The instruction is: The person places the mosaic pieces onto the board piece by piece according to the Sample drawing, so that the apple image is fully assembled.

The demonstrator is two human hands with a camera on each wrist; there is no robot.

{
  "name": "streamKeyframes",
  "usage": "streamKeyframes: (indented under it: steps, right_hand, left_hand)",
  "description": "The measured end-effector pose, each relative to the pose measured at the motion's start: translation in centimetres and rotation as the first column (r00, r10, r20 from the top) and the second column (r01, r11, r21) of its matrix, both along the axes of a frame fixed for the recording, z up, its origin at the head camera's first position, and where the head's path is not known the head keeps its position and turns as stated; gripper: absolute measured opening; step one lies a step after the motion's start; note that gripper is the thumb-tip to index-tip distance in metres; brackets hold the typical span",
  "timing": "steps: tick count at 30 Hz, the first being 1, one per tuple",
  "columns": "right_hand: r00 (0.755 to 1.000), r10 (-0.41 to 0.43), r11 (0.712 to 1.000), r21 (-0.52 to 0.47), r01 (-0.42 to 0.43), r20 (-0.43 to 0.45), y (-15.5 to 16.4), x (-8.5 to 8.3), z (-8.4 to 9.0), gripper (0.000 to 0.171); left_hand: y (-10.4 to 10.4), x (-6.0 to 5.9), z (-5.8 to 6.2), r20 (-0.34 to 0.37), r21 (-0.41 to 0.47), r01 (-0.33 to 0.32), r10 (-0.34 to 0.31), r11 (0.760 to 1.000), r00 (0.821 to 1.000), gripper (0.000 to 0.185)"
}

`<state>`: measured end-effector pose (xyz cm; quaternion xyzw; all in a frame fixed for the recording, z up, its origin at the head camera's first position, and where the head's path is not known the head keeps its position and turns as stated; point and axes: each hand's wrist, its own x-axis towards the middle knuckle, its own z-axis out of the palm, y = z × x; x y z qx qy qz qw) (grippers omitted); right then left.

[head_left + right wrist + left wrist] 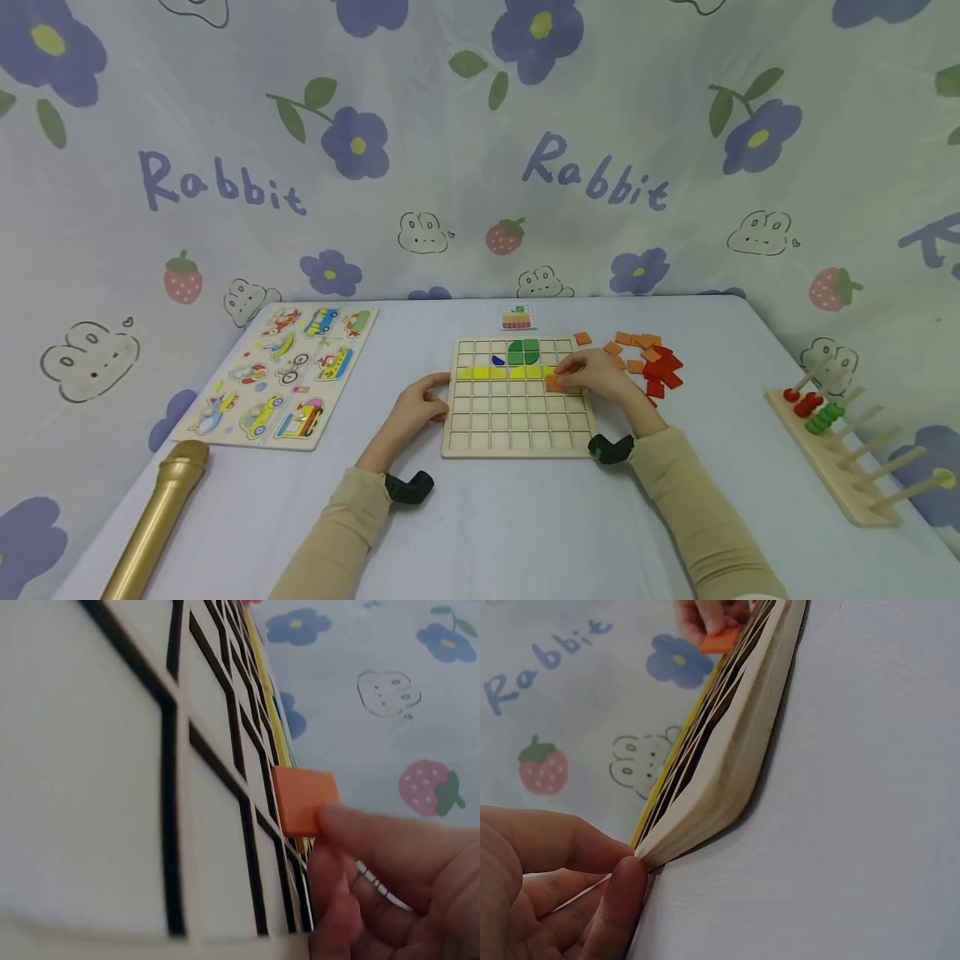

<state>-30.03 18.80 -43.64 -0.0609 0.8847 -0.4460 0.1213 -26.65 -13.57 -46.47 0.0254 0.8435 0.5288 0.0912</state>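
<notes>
A wooden grid board lies on the table, with a yellow row, green pieces and a small blue piece in its upper cells. My left hand holds the board's left edge; its thumb and index finger meet at that edge in the left wrist view. Between the thumb and fingers of my right hand is an orange square tile. This tile is held tilted over the cells just below the yellow row, near the board's right side.
Loose orange tiles and red tiles lie right of the board. A small picture card is behind it. A vehicle puzzle and a gold microphone are at left, a bead-peg stand at right.
</notes>
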Motion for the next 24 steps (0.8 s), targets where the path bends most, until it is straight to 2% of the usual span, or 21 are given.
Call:
streamKeyframes:
  steps: [4,11,14,17,19,24]
  right_hand:
    - [1.000,0.009,0.999,0.051,-0.007,-0.028,-0.3,-0.1,-0.4,0.017]
    - [0.999,0.037,0.996,0.083,-0.034,-0.034,-0.4,0.1,-0.3,0.017]
    - [0.998,0.046,0.996,0.082,-0.042,-0.047,-0.4,0.1,-0.4,0.017]
    - [0.997,0.053,0.998,0.040,-0.051,-0.048,-0.3,0.0,-0.2,0.019]
    - [0.998,0.035,0.999,0.021,-0.034,-0.045,0.2,0.0,0.1,0.022]
    - [0.997,-0.080,0.997,-0.004,0.079,-0.013,2.6,-0.2,1.0,0.030]
  left_hand:
    - [-0.1,0.0,-0.1,-0.005,0.000,0.002,-0.002,1.000,1.000,0.058]
    - [0.0,0.1,0.1,-0.003,0.007,0.002,-0.002,1.000,1.000,0.058]
    - [0.0,0.2,0.1,-0.003,0.006,0.003,-0.003,1.000,1.000,0.058]
    - [0.0,0.2,0.1,-0.005,0.001,-0.001,0.001,1.000,1.000,0.058]
    - [0.0,0.2,0.1,-0.005,0.001,-0.003,0.003,1.000,1.000,0.058]
    - [0.0,0.2,0.2,0.005,0.007,-0.004,0.004,1.000,1.000,0.058]
